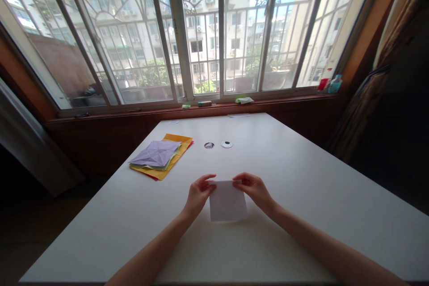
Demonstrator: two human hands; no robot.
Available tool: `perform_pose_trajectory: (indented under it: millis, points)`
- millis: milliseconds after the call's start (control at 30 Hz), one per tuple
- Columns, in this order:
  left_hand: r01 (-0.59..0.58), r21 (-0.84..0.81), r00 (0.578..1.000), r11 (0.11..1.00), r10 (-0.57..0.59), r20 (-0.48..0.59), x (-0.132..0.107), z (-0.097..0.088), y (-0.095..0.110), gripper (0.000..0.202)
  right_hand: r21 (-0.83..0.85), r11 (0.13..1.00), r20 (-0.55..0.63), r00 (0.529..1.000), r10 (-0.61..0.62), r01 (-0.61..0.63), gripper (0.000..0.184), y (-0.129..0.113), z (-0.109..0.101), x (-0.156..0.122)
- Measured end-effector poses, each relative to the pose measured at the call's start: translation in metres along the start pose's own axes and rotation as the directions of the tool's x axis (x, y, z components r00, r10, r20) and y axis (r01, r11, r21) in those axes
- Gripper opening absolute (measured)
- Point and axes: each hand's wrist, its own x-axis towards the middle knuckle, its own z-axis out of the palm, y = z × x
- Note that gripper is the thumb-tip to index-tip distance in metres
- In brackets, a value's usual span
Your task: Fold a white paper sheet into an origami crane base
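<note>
Between my hands is a small pale sheet of paper (pixel 228 203), roughly square, its near edge toward me. My left hand (pixel 200 190) pinches its far left corner between thumb and fingers. At the far right corner, my right hand (pixel 252 187) pinches the same sheet. Whether the paper is folded double I cannot tell. Beyond my left hand lies a stack of coloured paper, with a creased lavender sheet (pixel 156 153) on top and a yellow-orange sheet (pixel 179 138) under it.
Two round pieces lie past my hands on the white table (pixel 100 232): a dark-patterned disc (pixel 209 145) and a white disc with a black spot (pixel 226 145). A tissue pack (pixel 244 100) and small bottles (pixel 334 84) stand along the windowsill. A curtain (pixel 372 80) hangs at right.
</note>
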Motion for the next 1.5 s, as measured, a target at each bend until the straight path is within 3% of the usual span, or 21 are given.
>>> perform_pose_trajectory:
  millis: [200,433,767,1100,1333,1500]
  points:
    - [0.002,-0.008,1.0,1.0,-0.002,0.01,0.0,-0.002,0.0,0.043,0.004,1.0,0.007,1.0,0.018,-0.018,0.026,0.001,0.0,0.001]
    - [0.019,0.028,0.997,0.999,-0.017,-0.075,0.005,-0.004,-0.005,0.024,0.006,1.0,0.011,0.999,0.031,-0.031,0.025,0.004,0.0,0.001]
    - [0.027,-0.006,0.992,1.0,-0.028,-0.119,0.007,-0.005,-0.008,0.026,-0.037,0.999,-0.031,0.999,0.034,-0.035,0.027,0.0,-0.002,0.003]
    - [0.036,-0.012,0.994,0.999,-0.037,-0.1,0.007,-0.003,-0.005,0.021,-0.115,0.992,-0.021,0.999,0.041,-0.043,0.015,-0.005,-0.008,0.006]
    - [0.118,-0.018,0.993,0.993,-0.119,-0.018,0.009,-0.008,-0.004,0.035,-0.119,0.992,-0.001,0.999,0.046,-0.045,0.015,-0.006,-0.01,0.005]
    - [0.104,0.025,0.995,0.994,-0.104,0.001,0.011,-0.01,-0.007,0.033,-0.117,0.988,0.102,0.989,0.109,-0.097,0.014,0.0,-0.016,0.01]
